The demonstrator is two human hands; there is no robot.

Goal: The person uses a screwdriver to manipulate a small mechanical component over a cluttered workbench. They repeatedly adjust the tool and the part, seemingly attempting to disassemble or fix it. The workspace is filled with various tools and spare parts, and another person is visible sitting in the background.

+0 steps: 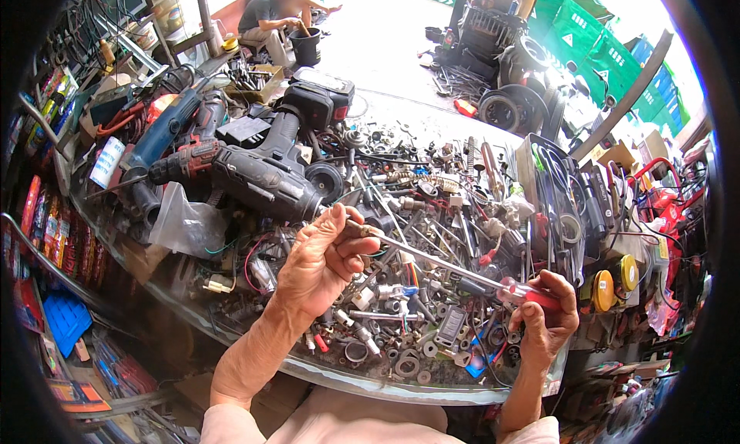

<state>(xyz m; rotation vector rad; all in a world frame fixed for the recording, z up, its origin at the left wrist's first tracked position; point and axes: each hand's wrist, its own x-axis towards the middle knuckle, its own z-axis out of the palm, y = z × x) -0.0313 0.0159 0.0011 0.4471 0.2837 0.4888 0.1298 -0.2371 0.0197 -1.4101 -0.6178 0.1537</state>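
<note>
My right hand (pixel 547 321) grips the red and clear handle of a long screwdriver (pixel 455 265), whose steel shaft runs up leftward across the bench. My left hand (pixel 327 255) has its fingers curled around a small metal piece (pixel 358 227) at the shaft's far end; what that piece is, I cannot make out. Beneath both hands lies a dense spread of mixed metal parts, washers and wires (pixel 408 359). A dark cordless impact driver (pixel 254 178) rests just beyond my left hand, and a clear plastic bag (pixel 185 224) lies to its left.
A blue angle grinder (pixel 158 132) and drill sit at back left. A tray of cables (pixel 563 205), yellow-lidded containers (pixel 605 286) and packed stock crowd the right; shelves of colourful packets (pixel 42 236) line the left. A person (pixel 274 28) sits beyond, near tyres and wheels (pixel 516 105).
</note>
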